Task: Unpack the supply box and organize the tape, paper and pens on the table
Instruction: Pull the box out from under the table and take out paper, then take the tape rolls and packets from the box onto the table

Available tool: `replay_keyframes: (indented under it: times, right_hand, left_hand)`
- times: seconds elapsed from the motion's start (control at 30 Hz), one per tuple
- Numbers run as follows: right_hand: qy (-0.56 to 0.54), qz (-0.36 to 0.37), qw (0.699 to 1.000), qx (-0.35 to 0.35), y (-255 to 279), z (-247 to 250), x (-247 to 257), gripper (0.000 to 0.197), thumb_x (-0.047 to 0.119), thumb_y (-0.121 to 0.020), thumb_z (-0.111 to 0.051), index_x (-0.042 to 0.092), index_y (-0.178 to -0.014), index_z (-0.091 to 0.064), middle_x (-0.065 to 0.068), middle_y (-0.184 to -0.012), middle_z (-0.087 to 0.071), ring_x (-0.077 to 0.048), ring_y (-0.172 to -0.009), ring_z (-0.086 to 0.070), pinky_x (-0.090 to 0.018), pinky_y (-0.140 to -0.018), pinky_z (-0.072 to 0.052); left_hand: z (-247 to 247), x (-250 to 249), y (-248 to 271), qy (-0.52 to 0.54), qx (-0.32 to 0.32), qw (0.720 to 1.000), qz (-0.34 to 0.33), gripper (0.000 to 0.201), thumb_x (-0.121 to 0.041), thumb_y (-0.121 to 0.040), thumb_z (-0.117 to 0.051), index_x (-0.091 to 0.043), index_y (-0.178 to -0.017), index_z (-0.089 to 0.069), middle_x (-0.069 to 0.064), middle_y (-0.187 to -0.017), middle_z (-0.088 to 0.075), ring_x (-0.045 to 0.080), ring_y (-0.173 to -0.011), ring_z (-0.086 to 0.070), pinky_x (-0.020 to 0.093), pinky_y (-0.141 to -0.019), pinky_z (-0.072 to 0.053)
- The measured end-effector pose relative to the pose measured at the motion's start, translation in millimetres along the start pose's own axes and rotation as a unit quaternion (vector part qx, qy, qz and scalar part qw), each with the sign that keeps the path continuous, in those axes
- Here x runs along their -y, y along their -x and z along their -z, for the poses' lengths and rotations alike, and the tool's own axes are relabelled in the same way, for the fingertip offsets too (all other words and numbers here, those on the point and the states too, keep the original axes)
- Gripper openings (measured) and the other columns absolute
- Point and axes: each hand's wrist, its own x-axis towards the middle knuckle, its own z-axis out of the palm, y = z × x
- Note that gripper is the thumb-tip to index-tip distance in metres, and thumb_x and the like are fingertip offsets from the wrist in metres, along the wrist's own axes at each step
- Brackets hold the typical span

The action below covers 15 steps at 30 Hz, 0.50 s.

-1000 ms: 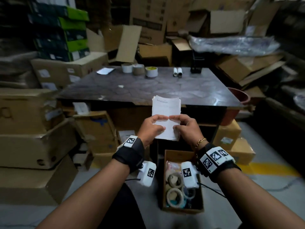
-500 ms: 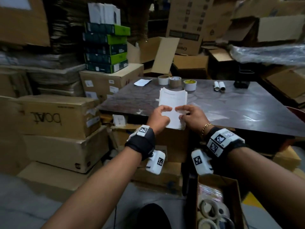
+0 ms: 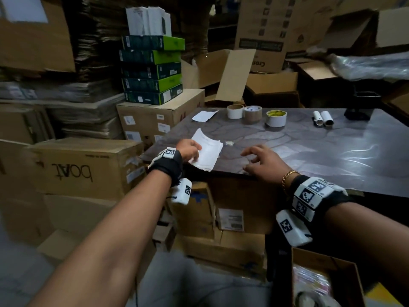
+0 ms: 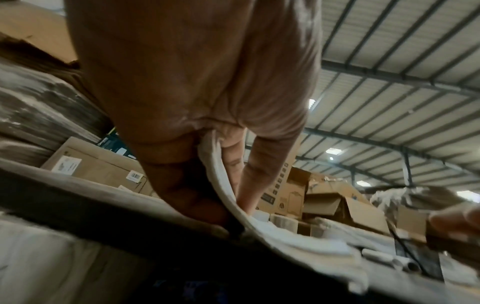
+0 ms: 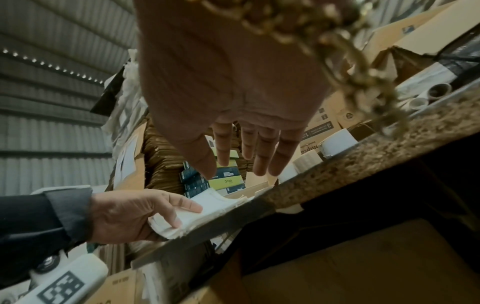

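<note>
At the near left corner of the glossy, veined table (image 3: 287,149), a soft, ragged-edged stack of white paper (image 3: 208,151) is pinched by the left hand (image 3: 188,149); the right hand (image 3: 261,162) is held empty, fingers loosely spread, at frame centre.

table (image 3: 309,156), paper stack (image 3: 207,154), tape rolls (image 3: 252,114)

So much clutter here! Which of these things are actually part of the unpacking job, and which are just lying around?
Part of the job:
- paper stack, held by the left hand at the table edge
- three tape rolls on the table
- supply box on the floor
- right hand, empty

Just lying about:
- green boxes
- carton marked "boat"
- black holder
</note>
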Motion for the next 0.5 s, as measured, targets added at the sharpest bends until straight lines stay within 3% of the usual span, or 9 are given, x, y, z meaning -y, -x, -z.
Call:
replay_keyframes:
  times: [0.1,0.17,0.27,0.37,0.43,0.5]
  right_hand:
    - [-0.001,-0.001,1.000,0.004,2,0,-2,0.036,0.021,-0.086,-0.070,0.021,-0.121,-0.060,-0.003,-0.137,-0.041,-0.020,-0.118,-0.053,-0.023,-0.086,-0.047]
    - [-0.003,-0.002,1.000,0.002,5,2,-3,0.037,0.020,-0.086,-0.069,0.020,-0.122,-0.060,-0.003,-0.137,-0.040,-0.017,-0.116,-0.052,-0.022,-0.087,-0.047]
    - [-0.012,-0.006,1.000,-0.006,11,7,-3,0.035,0.020,-0.087,-0.069,0.022,-0.121,-0.059,-0.001,-0.137,-0.040,-0.017,-0.116,-0.051,-0.027,-0.086,-0.052]
    - [-0.024,0.014,0.999,-0.024,26,14,-4,0.034,0.022,-0.088,-0.067,0.024,-0.120,-0.059,0.000,-0.135,-0.042,-0.017,-0.117,-0.053,-0.023,-0.078,-0.052]
    - [-0.037,0.028,0.998,-0.038,43,19,-10,0.033,0.023,-0.088,-0.067,0.023,-0.120,-0.059,0.002,-0.132,-0.046,-0.014,-0.112,-0.056,-0.017,-0.076,-0.048]
    - [-0.054,0.031,0.997,-0.053,67,22,-22,0.030,0.021,-0.088,-0.067,0.023,-0.117,-0.062,0.002,-0.127,-0.051,-0.012,-0.106,-0.060,-0.022,-0.082,-0.050]
  left_hand:
    - [-5,8,-7,-0.052,-0.001,0.999,0.004,0.041,0.016,-0.069,-0.061,-0.010,-0.099,-0.069,0.012,-0.102,-0.064,0.025,-0.092,-0.059,0.023,-0.067,-0.051]
    - [-6,10,-7,-0.100,-0.017,0.995,0.016,0.042,0.004,-0.063,-0.067,-0.027,-0.091,-0.068,0.011,-0.117,-0.066,0.030,-0.104,-0.060,0.030,-0.087,-0.052]
    - [-10,2,6,-0.193,-0.078,0.978,-0.004,0.047,-0.007,-0.066,-0.063,-0.039,-0.099,-0.065,0.006,-0.138,-0.050,0.034,-0.128,-0.042,0.044,-0.110,-0.035]
    - [-24,-16,38,-0.178,-0.144,0.971,-0.074,0.046,-0.008,-0.072,-0.055,-0.034,-0.108,-0.064,-0.002,-0.141,-0.041,0.027,-0.133,-0.034,0.047,-0.109,-0.027]
    - [-47,-25,61,-0.161,-0.165,0.963,-0.139,0.039,-0.015,-0.075,-0.058,-0.034,-0.109,-0.063,-0.004,-0.132,-0.046,0.024,-0.126,-0.038,0.042,-0.101,-0.031]
    - [-81,-26,84,-0.142,-0.164,0.954,-0.205,0.033,-0.023,-0.078,-0.060,-0.033,-0.109,-0.062,-0.004,-0.122,-0.051,0.021,-0.119,-0.043,0.039,-0.096,-0.035]
